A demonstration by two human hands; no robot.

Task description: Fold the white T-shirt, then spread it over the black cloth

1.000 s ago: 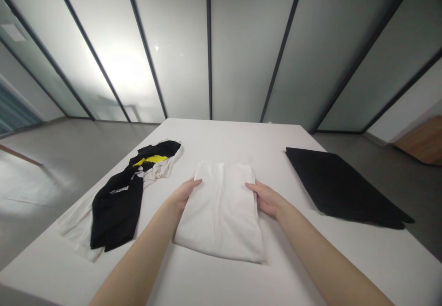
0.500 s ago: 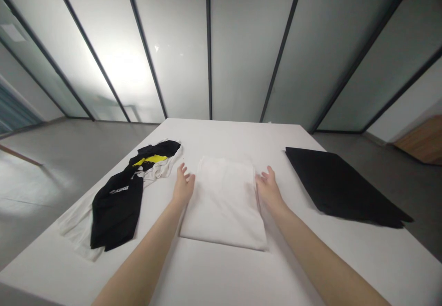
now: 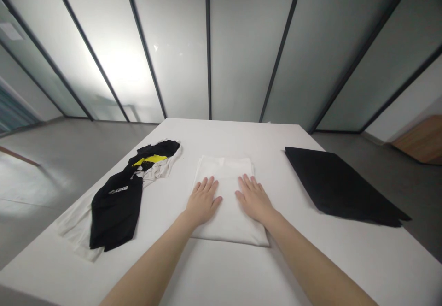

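Note:
A white garment (image 3: pixel 226 223), folded into a neat rectangle, lies flat in the middle of the white table. My left hand (image 3: pixel 203 200) rests palm down on its left half, fingers stretched out. On the right half lies my right hand (image 3: pixel 254 197), also flat with the fingers slightly spread. Neither hand grips anything. Part of the cloth is hidden under both hands.
To the left is a loose heap of clothes with a black garment (image 3: pixel 117 209), a yellow patch (image 3: pixel 152 159) and white cloth (image 3: pixel 78 234). A flat black folding board or sheet (image 3: pixel 340 186) lies at the right. Frosted glass panels (image 3: pixel 238 48) stand behind the table (image 3: pixel 214 278).
Both hands have moved inward from the garment's side edges and now lie flat on top of it. The garment's near left corner has shifted slightly right.

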